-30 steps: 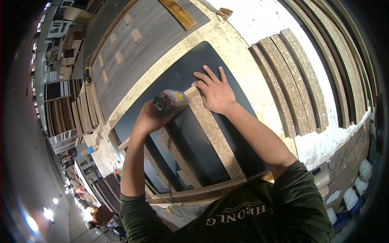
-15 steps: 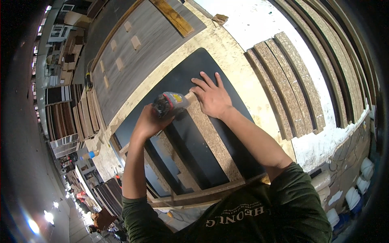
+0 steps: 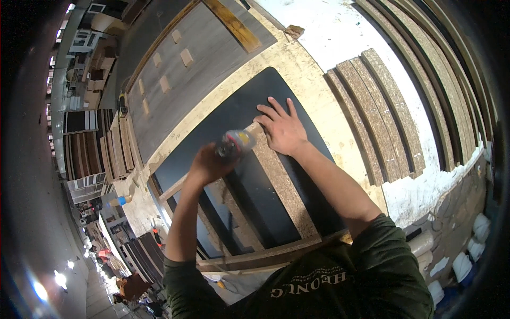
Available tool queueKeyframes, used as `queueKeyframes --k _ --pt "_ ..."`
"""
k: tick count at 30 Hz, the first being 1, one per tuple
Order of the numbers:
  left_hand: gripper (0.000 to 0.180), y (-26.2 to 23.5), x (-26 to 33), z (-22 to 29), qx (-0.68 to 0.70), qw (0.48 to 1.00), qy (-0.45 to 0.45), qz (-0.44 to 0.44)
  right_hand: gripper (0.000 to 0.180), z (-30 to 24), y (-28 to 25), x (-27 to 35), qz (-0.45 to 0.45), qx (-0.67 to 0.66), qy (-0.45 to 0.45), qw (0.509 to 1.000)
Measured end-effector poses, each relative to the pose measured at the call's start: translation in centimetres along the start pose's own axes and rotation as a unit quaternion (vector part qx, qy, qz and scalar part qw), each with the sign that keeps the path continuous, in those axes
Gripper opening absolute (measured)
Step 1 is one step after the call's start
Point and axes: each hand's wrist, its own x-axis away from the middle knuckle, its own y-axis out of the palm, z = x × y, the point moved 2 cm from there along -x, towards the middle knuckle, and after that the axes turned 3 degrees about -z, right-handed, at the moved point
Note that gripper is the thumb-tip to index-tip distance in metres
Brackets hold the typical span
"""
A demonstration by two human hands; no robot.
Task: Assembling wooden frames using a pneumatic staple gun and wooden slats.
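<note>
My left hand is closed round a grey, red and black nail gun, blurred by motion. Its nose sits at the far end of a particleboard strip. My right hand lies with fingers spread on the black panel, its thumb side against that same strip end. The strip runs from there toward me to a wooden frame rail near my body. Further strips lie to the left, partly behind my left forearm. A dark, blurred hose hangs below the nail gun.
Several cut particleboard strips lie at the right on a white surface, with long boards beyond. A grey wood-grain panel with small blocks is at the far left. A blue-capped bottle stands at the left edge.
My left hand and the nail gun have shifted right and slightly down, and the nail gun's body has turned. My right hand keeps its place on the panel and strip. The view has moved slightly.
</note>
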Motion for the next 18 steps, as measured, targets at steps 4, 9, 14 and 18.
queueKeyframes --k 4,9,14,18 --pt "0.041 0.5 7.3 5.2 0.041 0.995 -0.088 0.022 0.041 0.1 -0.5 0.1 -0.008 -0.014 -0.001 1.000" --pt "0.035 3.5 19.2 6.2 0.025 0.992 -0.123 -0.004 0.049 1.7 -0.7 1.8 0.057 -0.032 -0.033 0.997" --pt "0.045 11.1 30.7 -4.9 0.055 0.961 -0.173 0.207 0.053 0.8 -3.8 9.5 0.080 -0.065 -0.033 0.994" --pt "0.031 16.2 34.4 -14.4 0.029 0.875 -0.333 0.351 0.048 1.8 -4.2 16.6 0.064 -0.053 -0.020 0.996"
